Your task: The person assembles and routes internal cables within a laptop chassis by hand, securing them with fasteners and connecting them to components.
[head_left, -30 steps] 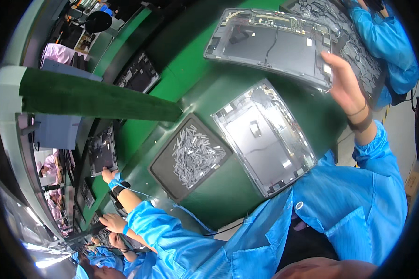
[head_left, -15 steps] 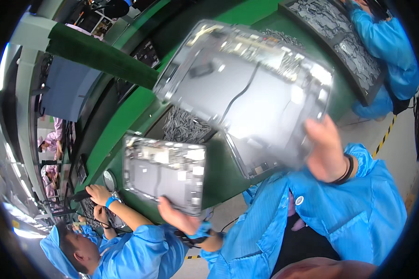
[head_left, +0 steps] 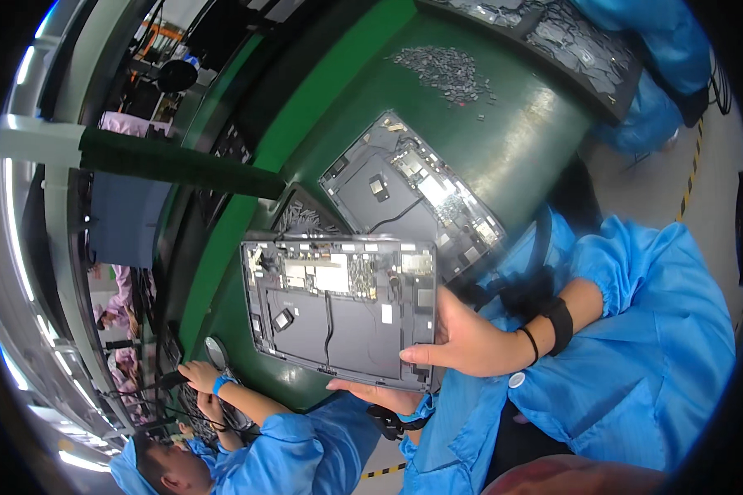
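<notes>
In front of me I hold an opened tablet housing [head_left: 363, 330], a grey metal shell with a circuit board along its far edge and a black cable across it. My right hand [head_left: 479, 338] grips its right side, thumb over the face, fingers partly hidden. At the near edge my left hand [head_left: 388, 396] supports it; most of those fingers are hidden beneath. Beyond it a similar opened housing [head_left: 367, 186] lies tilted on the green bench, its near part covered by the held one.
Small dark strips [head_left: 446, 70] lie heaped on the green bench [head_left: 512, 148]. More fill a dark tray [head_left: 305, 216] behind the held housing. A large tray of grey pieces [head_left: 582, 49] stands far right beside a person in blue. Another co-worker [head_left: 264, 429] sits at left. A post [head_left: 182, 165] crosses the upper left.
Half a second ago each hand held a separate housing, the right one raised and blurred. Now both hands are on one housing, and another lies on the bench. The view has shifted too.
</notes>
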Tool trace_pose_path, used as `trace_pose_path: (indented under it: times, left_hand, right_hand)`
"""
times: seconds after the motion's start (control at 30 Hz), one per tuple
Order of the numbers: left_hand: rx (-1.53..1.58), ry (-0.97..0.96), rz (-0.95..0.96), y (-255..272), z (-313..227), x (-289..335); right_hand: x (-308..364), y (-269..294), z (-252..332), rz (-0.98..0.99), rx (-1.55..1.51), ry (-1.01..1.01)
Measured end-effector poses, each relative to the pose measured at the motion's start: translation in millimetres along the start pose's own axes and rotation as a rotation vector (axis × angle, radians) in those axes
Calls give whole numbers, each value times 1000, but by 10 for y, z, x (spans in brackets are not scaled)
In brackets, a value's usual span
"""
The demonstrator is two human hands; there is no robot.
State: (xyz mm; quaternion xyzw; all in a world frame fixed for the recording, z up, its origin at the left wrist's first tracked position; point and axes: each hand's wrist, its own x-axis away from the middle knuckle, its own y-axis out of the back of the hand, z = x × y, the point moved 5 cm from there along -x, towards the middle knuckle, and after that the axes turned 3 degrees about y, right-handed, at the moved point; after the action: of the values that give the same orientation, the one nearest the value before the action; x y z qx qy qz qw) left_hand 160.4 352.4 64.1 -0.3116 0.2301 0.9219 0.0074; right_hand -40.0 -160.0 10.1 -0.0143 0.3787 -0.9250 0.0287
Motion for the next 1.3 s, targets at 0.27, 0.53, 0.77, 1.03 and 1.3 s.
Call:
trace_pose_path:
  times: [0.27, 0.53, 0.77, 1.03, 1.3]
  left_hand:
    - [2829, 946, 1036, 3125, -1228, 2489]
    - [2850, 826, 1285, 3217, -1416, 2309]
    - [2838, 930, 1265, 3277, -1523, 2258]
    - [2732, 1215, 949, 3009, -1404, 2281]
    - [2806, 750, 1394, 2953, -1522, 2473]
  right_hand:
    - [-109, 170, 51, 210, 619, -102]
    - [-186, 113, 278, 369, -94, -226]
    - [-96, 148, 682, 283, -126, -240]
    - [-399, 1036, 1076, -201, 1663, 453]
    - [-562, 1214, 802, -179, 1623, 348]
